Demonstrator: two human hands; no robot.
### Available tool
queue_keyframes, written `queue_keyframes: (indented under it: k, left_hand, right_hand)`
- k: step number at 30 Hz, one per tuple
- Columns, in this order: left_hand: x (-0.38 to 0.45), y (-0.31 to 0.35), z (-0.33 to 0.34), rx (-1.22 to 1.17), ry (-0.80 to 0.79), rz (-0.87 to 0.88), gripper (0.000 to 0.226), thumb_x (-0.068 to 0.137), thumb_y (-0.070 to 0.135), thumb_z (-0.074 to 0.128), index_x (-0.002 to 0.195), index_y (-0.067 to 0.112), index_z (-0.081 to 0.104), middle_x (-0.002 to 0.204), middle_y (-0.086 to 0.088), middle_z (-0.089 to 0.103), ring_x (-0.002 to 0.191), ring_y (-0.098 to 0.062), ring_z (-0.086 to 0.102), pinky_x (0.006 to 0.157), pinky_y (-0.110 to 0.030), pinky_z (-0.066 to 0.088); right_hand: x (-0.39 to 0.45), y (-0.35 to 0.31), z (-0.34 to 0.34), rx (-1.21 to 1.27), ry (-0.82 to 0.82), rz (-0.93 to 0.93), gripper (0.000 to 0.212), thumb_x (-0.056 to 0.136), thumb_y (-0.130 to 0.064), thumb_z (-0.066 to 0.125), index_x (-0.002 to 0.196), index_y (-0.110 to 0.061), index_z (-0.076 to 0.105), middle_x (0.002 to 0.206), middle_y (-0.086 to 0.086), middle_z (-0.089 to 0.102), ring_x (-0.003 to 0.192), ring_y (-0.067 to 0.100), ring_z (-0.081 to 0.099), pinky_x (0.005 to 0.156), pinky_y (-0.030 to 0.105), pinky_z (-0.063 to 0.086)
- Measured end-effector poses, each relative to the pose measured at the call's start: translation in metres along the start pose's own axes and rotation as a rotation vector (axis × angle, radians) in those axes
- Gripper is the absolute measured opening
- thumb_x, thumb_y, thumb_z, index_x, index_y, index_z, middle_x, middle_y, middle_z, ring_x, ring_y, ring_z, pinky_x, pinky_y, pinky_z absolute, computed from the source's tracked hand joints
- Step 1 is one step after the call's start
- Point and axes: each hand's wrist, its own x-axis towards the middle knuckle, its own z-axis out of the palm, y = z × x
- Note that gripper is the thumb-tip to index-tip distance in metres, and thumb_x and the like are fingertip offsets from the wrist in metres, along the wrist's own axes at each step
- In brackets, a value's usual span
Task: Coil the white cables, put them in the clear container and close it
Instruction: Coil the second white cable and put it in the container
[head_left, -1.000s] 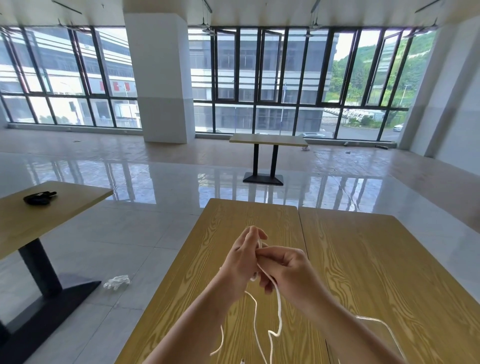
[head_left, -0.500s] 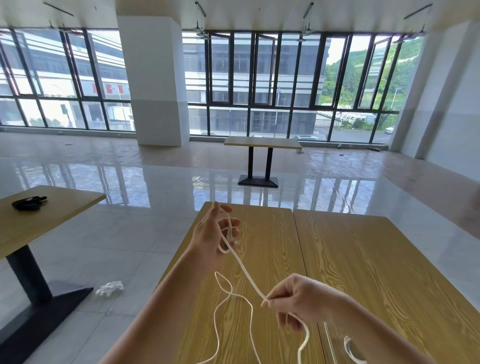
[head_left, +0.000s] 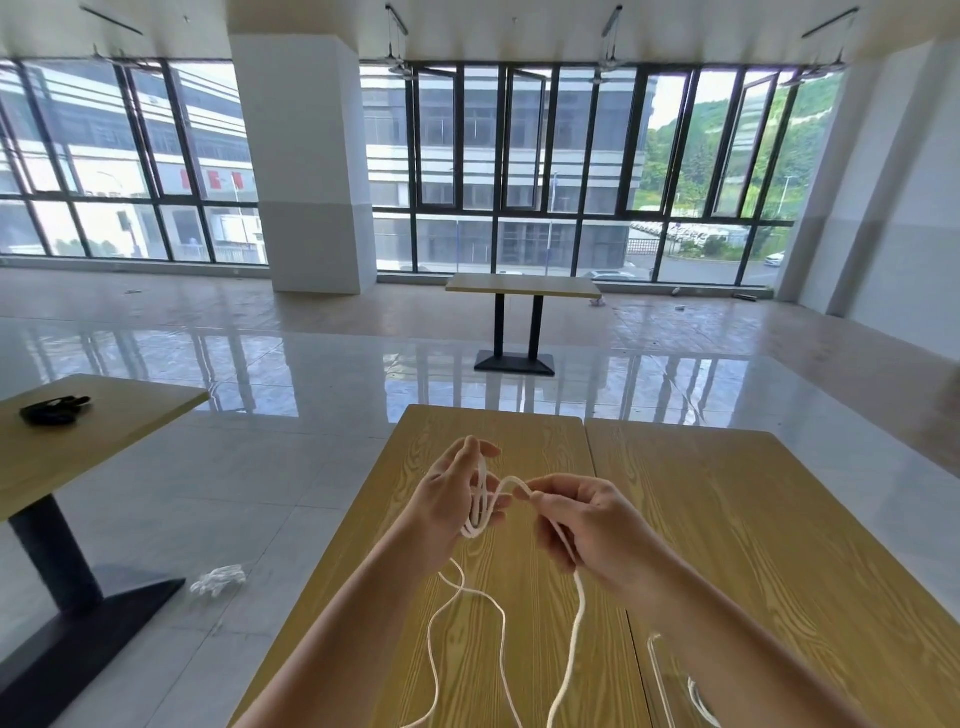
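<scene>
The wooden table (head_left: 727, 519), two slabs butted along a seam, fills the lower middle of the view and serves as the landmark. Beyond its far edge stands a second table (head_left: 522, 286) on black legs, in front of the tall windows. Off the wooden table's left side is a third table (head_left: 104, 431) carrying a small black object (head_left: 52, 410), and on the floor between the two lies a crumpled white bundle (head_left: 218, 580).

At the wooden table's near right, just past the seam, the curved rim of the clear container (head_left: 655, 670) shows beside the right forearm; most of it is hidden.

Above the wooden table's left slab, the left hand (head_left: 452, 499) is held up with fingers loosely spread, several loops of the white cable (head_left: 501, 623) wound round them. The right hand (head_left: 592, 535), just beside it, pinches the cable between thumb and forefinger, its other fingers curled. The rest of the cable hangs down toward the near edge.
</scene>
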Motion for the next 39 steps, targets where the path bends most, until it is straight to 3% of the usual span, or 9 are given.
queue_keyframes:
  k: [3,6,10,13,20,25,32,35,39]
  left_hand:
    - [-0.002,-0.002,0.004,0.009,-0.028,0.003,0.037,0.106,0.041,0.035,0.105,0.019,0.065,0.082,-0.004,0.072,0.073,-0.021,0.072,0.064,-0.034,0.057]
    - [-0.005,-0.003,0.008,0.041,-0.042,0.037,0.037,0.107,0.04,0.033,0.105,0.019,0.064,0.071,0.003,0.071,0.065,-0.015,0.068,0.056,-0.029,0.053]
    - [-0.011,-0.008,0.015,0.012,-0.095,0.095,0.034,0.107,0.039,0.033,0.108,0.017,0.059,0.064,-0.001,0.063,0.055,-0.014,0.059,0.051,-0.029,0.046]
    - [-0.01,-0.013,0.02,-0.045,-0.098,0.097,0.037,0.106,0.044,0.033,0.101,0.015,0.056,0.06,-0.004,0.056,0.056,-0.021,0.053,0.057,-0.037,0.045]
    - [-0.006,-0.015,0.019,-0.066,-0.125,0.124,0.042,0.091,0.066,0.043,0.092,0.027,0.059,0.056,0.0,0.052,0.05,-0.017,0.047,0.051,-0.032,0.034]
    - [-0.006,-0.016,0.017,-0.023,-0.176,0.172,0.03,0.088,0.058,0.052,0.083,0.029,0.058,0.055,0.0,0.053,0.046,-0.018,0.053,0.045,-0.027,0.039]
    - [0.004,-0.014,0.011,-0.086,-0.033,0.123,0.036,0.101,0.043,0.041,0.079,0.025,0.061,0.069,-0.004,0.06,0.057,-0.018,0.054,0.053,-0.032,0.042]
    - [0.012,-0.008,-0.003,-0.188,0.042,0.06,0.036,0.105,0.041,0.037,0.09,0.016,0.058,0.07,-0.004,0.065,0.058,-0.018,0.061,0.052,-0.032,0.048]
    - [0.023,0.006,-0.028,-0.36,0.177,-0.006,0.038,0.102,0.046,0.043,0.091,0.014,0.058,0.067,-0.006,0.067,0.057,-0.019,0.062,0.047,-0.033,0.049]
  right_hand:
    - [0.001,0.001,0.002,0.182,-0.053,-0.003,0.035,0.1,-0.007,0.049,0.1,-0.022,0.081,0.064,0.007,0.066,0.045,0.014,0.053,0.042,0.024,0.043]
    - [0.001,0.003,0.007,0.126,-0.066,-0.06,0.035,0.098,-0.006,0.053,0.104,-0.028,0.08,0.066,0.003,0.067,0.046,0.012,0.053,0.043,0.024,0.044]
    - [0.001,0.006,0.014,0.086,0.062,-0.124,0.02,0.094,-0.011,0.066,0.089,-0.024,0.08,0.07,0.004,0.073,0.049,0.013,0.056,0.044,0.024,0.045]
    - [0.001,0.008,0.02,0.119,0.131,-0.137,0.011,0.091,-0.014,0.071,0.082,-0.017,0.077,0.072,0.01,0.074,0.048,0.014,0.058,0.042,0.025,0.046]
    - [0.001,0.011,0.03,0.055,0.14,-0.167,0.015,0.09,-0.014,0.071,0.084,-0.024,0.08,0.062,0.006,0.067,0.047,0.011,0.051,0.041,0.023,0.042]
    - [0.002,0.01,0.03,-0.033,0.064,-0.2,0.018,0.087,-0.008,0.065,0.08,-0.016,0.079,0.061,0.006,0.062,0.055,0.018,0.049,0.046,0.024,0.039]
    - [-0.003,0.011,0.03,0.048,0.061,-0.117,0.023,0.09,-0.003,0.066,0.088,-0.019,0.083,0.069,0.01,0.069,0.054,0.015,0.056,0.047,0.024,0.048]
    - [-0.01,0.014,0.024,-0.031,-0.027,-0.004,0.02,0.094,-0.007,0.064,0.092,-0.017,0.081,0.072,0.007,0.07,0.051,0.012,0.057,0.048,0.024,0.049]
    - [-0.019,0.021,0.009,-0.246,-0.297,0.144,0.021,0.099,-0.018,0.06,0.098,-0.026,0.079,0.071,-0.002,0.073,0.053,0.007,0.058,0.052,0.019,0.05]
